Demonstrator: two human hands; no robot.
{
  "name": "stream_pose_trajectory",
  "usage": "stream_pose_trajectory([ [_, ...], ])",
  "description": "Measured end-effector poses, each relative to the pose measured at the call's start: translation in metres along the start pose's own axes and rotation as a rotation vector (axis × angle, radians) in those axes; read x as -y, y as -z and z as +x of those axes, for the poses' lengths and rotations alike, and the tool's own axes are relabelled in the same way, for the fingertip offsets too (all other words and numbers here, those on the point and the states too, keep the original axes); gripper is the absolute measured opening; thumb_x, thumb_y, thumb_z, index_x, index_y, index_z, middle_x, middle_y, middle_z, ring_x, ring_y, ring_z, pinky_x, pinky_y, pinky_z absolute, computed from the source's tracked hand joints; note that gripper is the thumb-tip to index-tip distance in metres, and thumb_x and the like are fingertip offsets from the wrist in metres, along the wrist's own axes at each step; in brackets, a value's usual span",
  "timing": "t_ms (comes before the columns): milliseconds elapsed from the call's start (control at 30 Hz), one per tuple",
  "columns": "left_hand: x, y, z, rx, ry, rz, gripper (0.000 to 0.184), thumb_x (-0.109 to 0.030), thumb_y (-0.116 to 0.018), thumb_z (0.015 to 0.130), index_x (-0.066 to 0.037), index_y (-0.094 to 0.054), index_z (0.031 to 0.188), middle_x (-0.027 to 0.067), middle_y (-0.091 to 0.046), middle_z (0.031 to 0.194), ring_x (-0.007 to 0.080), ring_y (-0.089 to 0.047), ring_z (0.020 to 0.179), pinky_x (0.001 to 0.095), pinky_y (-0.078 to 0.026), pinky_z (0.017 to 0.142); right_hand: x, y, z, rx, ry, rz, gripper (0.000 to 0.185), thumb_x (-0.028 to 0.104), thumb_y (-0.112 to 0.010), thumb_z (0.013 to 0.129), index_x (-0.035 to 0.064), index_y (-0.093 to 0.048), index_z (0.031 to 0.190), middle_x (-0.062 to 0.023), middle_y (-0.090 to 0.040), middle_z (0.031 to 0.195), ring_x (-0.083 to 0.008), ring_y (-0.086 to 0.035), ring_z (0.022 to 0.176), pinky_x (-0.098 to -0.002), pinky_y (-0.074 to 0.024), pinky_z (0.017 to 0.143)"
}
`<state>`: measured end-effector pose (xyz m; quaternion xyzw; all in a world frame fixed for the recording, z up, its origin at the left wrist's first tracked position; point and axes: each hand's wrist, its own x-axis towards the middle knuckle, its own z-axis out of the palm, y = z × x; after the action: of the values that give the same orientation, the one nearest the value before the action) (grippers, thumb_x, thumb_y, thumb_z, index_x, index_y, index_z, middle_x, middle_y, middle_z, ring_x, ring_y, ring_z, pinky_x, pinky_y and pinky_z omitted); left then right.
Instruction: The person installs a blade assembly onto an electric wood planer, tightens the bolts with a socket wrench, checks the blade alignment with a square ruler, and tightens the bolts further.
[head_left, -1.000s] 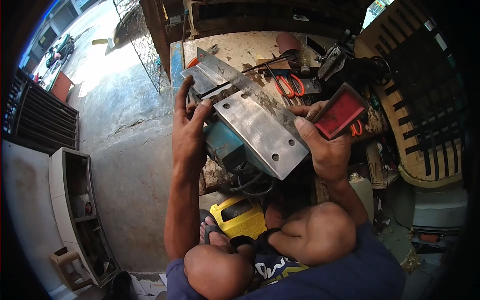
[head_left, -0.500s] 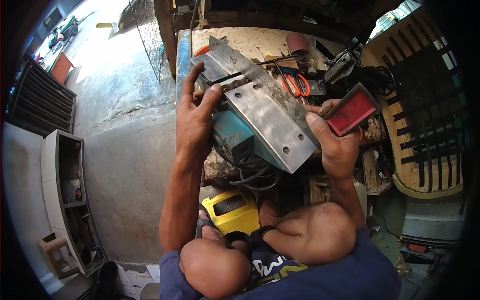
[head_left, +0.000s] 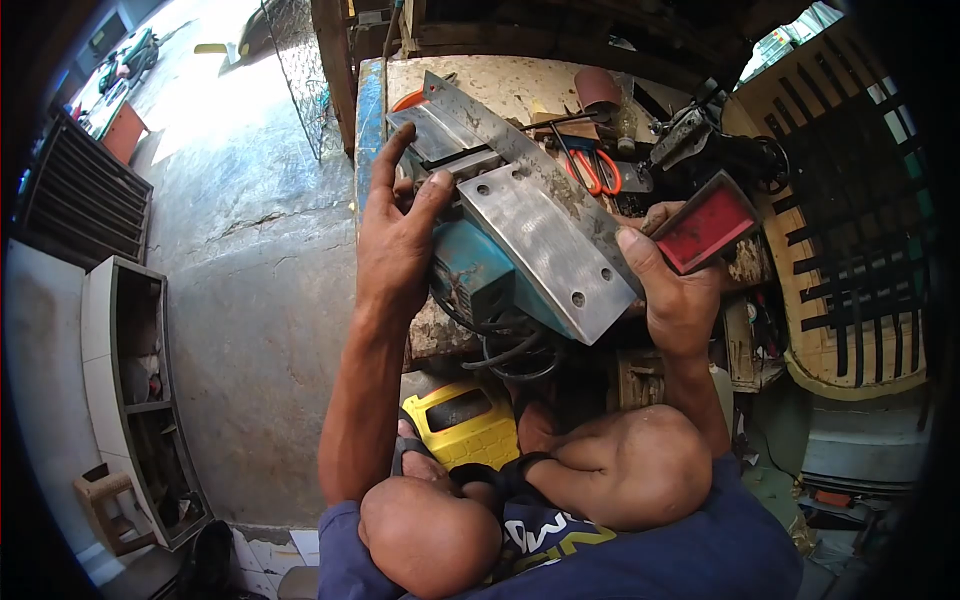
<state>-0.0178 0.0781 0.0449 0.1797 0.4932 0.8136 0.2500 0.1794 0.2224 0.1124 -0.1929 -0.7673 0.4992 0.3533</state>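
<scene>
An electric planer (head_left: 478,268) with a teal body is held with its bare metal sole (head_left: 535,235) facing up. A long metal angle strip (head_left: 535,160) runs along the sole's far side. My left hand (head_left: 395,235) grips the planer's left end, thumb on the metal edge and index finger stretched along the front plate. At the other end, my right hand (head_left: 675,285) is closed on the planer, thumb pressed against the strip; its other fingers are mostly hidden. A dark open box with a red inside (head_left: 708,232) sits against my right hand; whether it is held, I cannot tell.
Beyond the planer is a worn workbench (head_left: 510,80) with orange-handled scissors (head_left: 608,172), a pink roll (head_left: 597,88) and a dark machine (head_left: 700,135). A black cable (head_left: 525,355) hangs below the planer. A yellow plastic stool (head_left: 460,425) stands between my legs.
The planer has shifted very slightly to the right in my hands, its sole tilting a little. Both hands keep their hold.
</scene>
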Motion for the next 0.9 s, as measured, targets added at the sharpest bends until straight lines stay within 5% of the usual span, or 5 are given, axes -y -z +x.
stream_pose_trajectory([
  [600,-0.0033,-0.0012,-0.0009,0.024,-0.012,0.08,0.073,-0.016,-0.07,0.096,-0.008,-0.033,0.158,0.0165,-0.064,0.114,0.0173,-0.066,0.097,0.0297,-0.056,0.081,-0.0052,0.0044,-0.0017,-0.017,-0.018,-0.022,0.022,0.002,-0.07,0.092,0.0015,-0.058,0.11,-0.0027,-0.063,0.1,-0.0097,-0.058,0.093,-0.0274,-0.0458,0.089],
  [667,-0.0031,-0.0018,-0.0009,0.025,-0.01,0.064,0.073,-0.016,-0.07,0.096,-0.008,-0.033,0.157,0.0166,-0.064,0.114,0.0172,-0.065,0.097,0.0296,-0.056,0.081,-0.0049,0.0012,-0.001,-0.078,0.032,0.016,0.018,0.003,-0.074,0.091,0.0015,-0.063,0.105,0.0009,-0.064,0.09,-0.0069,-0.058,0.081,-0.0238,-0.0488,0.076],
  [767,-0.004,-0.0016,-0.0013,0.031,-0.004,0.048,0.072,-0.015,-0.07,0.095,-0.008,-0.033,0.157,0.0164,-0.064,0.114,0.0169,-0.065,0.096,0.0294,-0.056,0.08,-0.0051,0.0052,-0.0028,-0.027,-0.011,-0.02,0.023,0.002,-0.07,0.092,0.0012,-0.058,0.111,-0.0039,-0.065,0.101,-0.0104,-0.059,0.094,-0.0275,-0.0463,0.089],
  [900,-0.004,-0.0005,-0.0012,0.028,0.006,0.079,0.073,-0.015,-0.07,0.095,-0.008,-0.033,0.157,0.0154,-0.064,0.113,0.0159,-0.064,0.095,0.0291,-0.056,0.079,-0.007,0.0045,-0.0026,-0.02,-0.015,0.01,0.023,0.001,-0.069,0.093,0.0011,-0.057,0.112,-0.0042,-0.065,0.101,-0.0115,-0.061,0.095,-0.0282,-0.0473,0.091],
])
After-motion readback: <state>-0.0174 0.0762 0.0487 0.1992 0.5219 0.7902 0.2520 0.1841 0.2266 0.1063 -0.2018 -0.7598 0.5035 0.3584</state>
